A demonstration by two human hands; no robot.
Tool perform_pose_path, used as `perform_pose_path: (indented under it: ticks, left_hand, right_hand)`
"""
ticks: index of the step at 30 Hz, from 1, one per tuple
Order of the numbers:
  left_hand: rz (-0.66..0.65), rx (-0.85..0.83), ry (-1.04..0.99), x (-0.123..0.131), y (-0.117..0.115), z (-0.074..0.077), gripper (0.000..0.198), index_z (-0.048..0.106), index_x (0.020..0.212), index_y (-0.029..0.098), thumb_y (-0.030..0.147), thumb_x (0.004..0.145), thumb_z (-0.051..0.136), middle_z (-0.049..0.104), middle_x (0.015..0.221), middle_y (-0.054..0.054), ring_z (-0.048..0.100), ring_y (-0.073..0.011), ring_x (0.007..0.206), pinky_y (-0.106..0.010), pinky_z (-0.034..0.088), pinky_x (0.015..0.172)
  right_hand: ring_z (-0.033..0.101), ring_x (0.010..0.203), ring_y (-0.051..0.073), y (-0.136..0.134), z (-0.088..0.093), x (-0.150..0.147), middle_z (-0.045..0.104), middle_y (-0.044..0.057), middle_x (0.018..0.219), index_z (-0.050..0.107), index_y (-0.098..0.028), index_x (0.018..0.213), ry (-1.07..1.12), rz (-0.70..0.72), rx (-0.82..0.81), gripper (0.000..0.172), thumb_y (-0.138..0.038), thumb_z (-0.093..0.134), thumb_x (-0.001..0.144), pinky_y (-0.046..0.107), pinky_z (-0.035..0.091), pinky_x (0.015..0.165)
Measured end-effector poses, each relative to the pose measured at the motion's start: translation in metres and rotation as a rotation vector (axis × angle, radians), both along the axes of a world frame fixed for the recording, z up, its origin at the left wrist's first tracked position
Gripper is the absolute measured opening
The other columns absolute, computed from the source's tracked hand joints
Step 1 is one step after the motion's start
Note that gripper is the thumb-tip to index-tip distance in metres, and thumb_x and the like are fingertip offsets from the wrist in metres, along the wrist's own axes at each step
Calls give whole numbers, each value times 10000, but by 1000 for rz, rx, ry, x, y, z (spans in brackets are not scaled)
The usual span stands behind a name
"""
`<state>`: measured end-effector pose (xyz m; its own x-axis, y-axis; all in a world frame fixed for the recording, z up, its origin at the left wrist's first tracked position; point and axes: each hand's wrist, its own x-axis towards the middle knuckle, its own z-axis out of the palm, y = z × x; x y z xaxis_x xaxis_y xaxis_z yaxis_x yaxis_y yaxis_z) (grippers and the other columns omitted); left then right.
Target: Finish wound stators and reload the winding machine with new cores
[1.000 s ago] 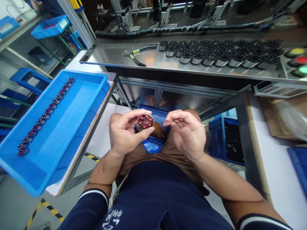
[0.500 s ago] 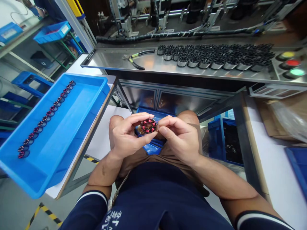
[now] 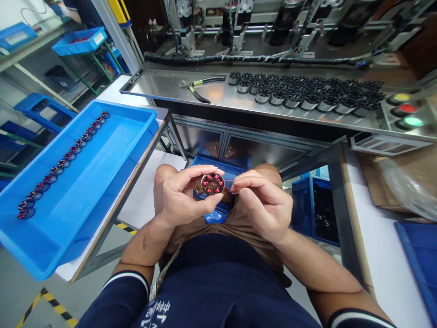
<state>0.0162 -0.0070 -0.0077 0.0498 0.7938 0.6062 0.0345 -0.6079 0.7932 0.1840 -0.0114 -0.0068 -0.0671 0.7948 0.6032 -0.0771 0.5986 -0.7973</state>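
My left hand is closed round a small round motor stator with red copper windings, held above my lap. Just right of the stator, my right hand pinches a thin wire that runs from it. On my left a blue tray holds a row of several wound stators along its far side. Ahead, on the steel bench, several unwound black stator cores stand in rows.
Pliers with green and black handles lie on the bench, left of the cores. Yellow, red and green buttons sit at its right end. A blue bin is below my hands. Blue crates stand under the right table.
My right hand went in to the stator, then drew slightly back to its right edge, pinching the wire. The view shifted slightly; my left hand kept its hold.
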Motion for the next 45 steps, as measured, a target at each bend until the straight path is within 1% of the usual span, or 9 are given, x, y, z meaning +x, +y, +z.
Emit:
perform_pose_path:
  ticks: [6,17,22,26,32,35,39,42,45]
  left_hand:
    - [-65,-36,-25,-1,-1,5,394,739,1090,198,171,709,836,786,941,-49,762,-167,845,-241,643,777]
    - [46,102,46,3,-5,1,484,721,1148,198,104,684,821,790,1025,-58,757,-179,922,-266,638,831]
    - [-97,-144,-108,4,-6,8,371,735,1084,194,236,730,839,800,936,-63,773,-173,800,-242,650,738]
    - [-267,-340,-214,4,-5,7,368,758,1016,213,326,692,891,808,920,-58,782,-193,771,-245,656,692]
    - [-324,-478,-271,8,-5,3,380,781,949,204,384,641,914,803,896,-47,773,-208,742,-274,651,654]
    - [-347,-531,-278,7,-3,3,371,778,918,198,371,624,924,792,819,-41,760,-197,690,-261,638,613]
    - [-445,-582,-338,7,0,5,389,777,953,215,395,638,920,795,819,-50,769,-200,690,-264,647,627]
    - [-411,-507,-351,11,-3,6,409,765,994,232,386,648,920,802,905,-55,780,-203,749,-269,657,665]
    - [-277,-329,-295,16,-6,7,427,735,1048,240,337,672,913,790,1020,-57,775,-181,823,-255,653,717]
  right_hand:
    - [651,745,162,7,2,-2,685,30,790,697,-205,927,-72,-24,95,97,-124,686,874,302,546,647]
    - [672,675,175,-3,-2,-5,715,33,759,723,-205,955,-94,-146,343,224,-34,684,815,325,553,605]
    - [683,795,208,15,5,15,724,59,879,741,-248,1092,-192,-30,312,294,-188,800,810,366,577,670]
    - [672,1002,239,34,14,25,713,83,1110,758,-300,1121,-244,231,282,347,-353,844,790,412,590,790]
    - [672,1040,239,45,20,20,728,80,1118,777,-282,1043,-237,423,373,224,-304,815,823,446,594,867]
    - [686,1003,222,38,21,18,744,64,1079,772,-272,1005,-233,322,406,157,-243,786,852,414,596,841]
    - [704,861,193,19,21,15,756,26,975,763,-295,929,-250,16,421,147,-187,792,833,357,600,736]
    - [681,757,180,6,12,14,738,6,872,758,-334,902,-242,-191,480,171,-188,794,821,343,584,642]
    - [669,751,196,-3,-1,12,717,5,816,765,-372,932,-254,-213,254,185,-240,810,810,378,574,676]
